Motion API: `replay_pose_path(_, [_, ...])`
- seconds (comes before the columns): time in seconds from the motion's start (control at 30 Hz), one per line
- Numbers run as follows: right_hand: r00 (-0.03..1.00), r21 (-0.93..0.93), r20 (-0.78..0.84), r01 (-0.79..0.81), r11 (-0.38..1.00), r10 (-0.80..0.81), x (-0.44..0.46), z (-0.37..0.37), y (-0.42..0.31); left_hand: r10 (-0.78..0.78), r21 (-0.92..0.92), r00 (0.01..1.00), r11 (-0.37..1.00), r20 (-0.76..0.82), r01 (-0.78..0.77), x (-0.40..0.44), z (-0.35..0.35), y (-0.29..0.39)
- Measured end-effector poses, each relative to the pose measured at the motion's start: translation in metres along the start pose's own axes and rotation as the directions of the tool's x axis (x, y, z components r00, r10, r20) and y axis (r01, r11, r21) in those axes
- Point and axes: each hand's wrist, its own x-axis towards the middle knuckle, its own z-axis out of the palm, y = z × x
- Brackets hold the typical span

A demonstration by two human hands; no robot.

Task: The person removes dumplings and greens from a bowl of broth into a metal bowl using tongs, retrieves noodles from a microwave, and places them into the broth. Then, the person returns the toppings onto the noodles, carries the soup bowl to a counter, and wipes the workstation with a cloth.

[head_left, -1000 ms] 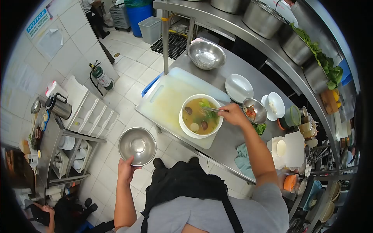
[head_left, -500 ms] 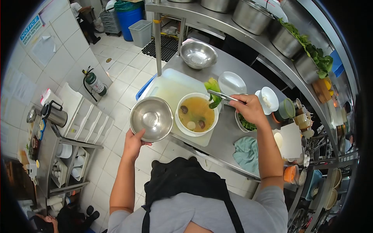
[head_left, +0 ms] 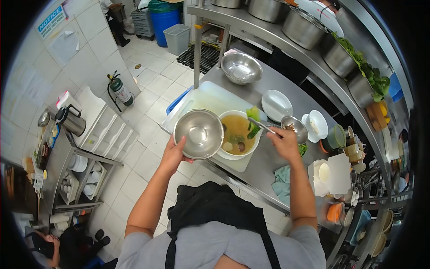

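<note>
Gripping the steel bowl by its near rim, the left hand has its fingers clamped there, thumb reaching over the inside; this bowl is tilted a little and overlaps the left side of the white soup bowl, blocking part of it from view. Inside the soup bowl is a yellowish broth with dark rounded pieces and a pale round slice. The right hand has its fingers closed around metal tongs, whose tips pinch a green leaf above the soup bowl's right side. Beneath the soup bowl lies a pale cutting board on the steel bench. Further back on the bench sits a wide steel basin, with an oval white dish nearer. Beside the right hand, a small metal bowl holds bits too obscured to identify, and a white bowl contains something pale. Green leaves show just below the right hand, near a crumpled teal cloth. Overhead, a shelf carries steel pots, one filled with leafy greens.
</note>
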Motion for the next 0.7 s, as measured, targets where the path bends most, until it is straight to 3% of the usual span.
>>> replay_pose_path(0.23, [0.998, 0.177, -0.007, 0.059, 0.983, -0.058, 0.005, -0.044, -0.083, -0.006, 0.123, 0.996, 0.992, 0.088, -0.005, 0.014, 0.039, 0.007])
replay_pose_path(0.4, [0.927, -0.079, 0.241, 0.313, 0.947, -0.286, 0.005, -0.009, -0.102, -0.034, 0.138, 0.996, 0.99, 0.087, 0.022, 0.014, 0.057, 0.008])
replay_pose_path(0.47, [0.868, -0.089, 0.356, 0.4, 0.912, -0.346, 0.007, 0.024, -0.086, -0.041, 0.124, 0.991, 0.992, 0.124, 0.026, 0.013, 0.054, 0.002])
replay_pose_path(0.57, [0.829, -0.197, 0.382, 0.505, 0.84, -0.409, 0.002, 0.035, -0.095, -0.031, 0.058, 0.993, 0.998, 0.114, 0.025, 0.009, 0.033, -0.011])
replay_pose_path(0.63, [0.862, -0.147, 0.37, 0.422, 0.894, -0.347, 0.006, 0.01, -0.096, -0.015, 0.008, 0.998, 1.0, 0.063, 0.014, 0.001, 0.007, -0.016])
replay_pose_path(0.7, [0.953, -0.17, 0.28, 0.169, 0.971, -0.117, 0.012, -0.019, -0.097, -0.002, -0.038, 1.0, 0.999, 0.0, 0.002, -0.01, -0.02, -0.019])
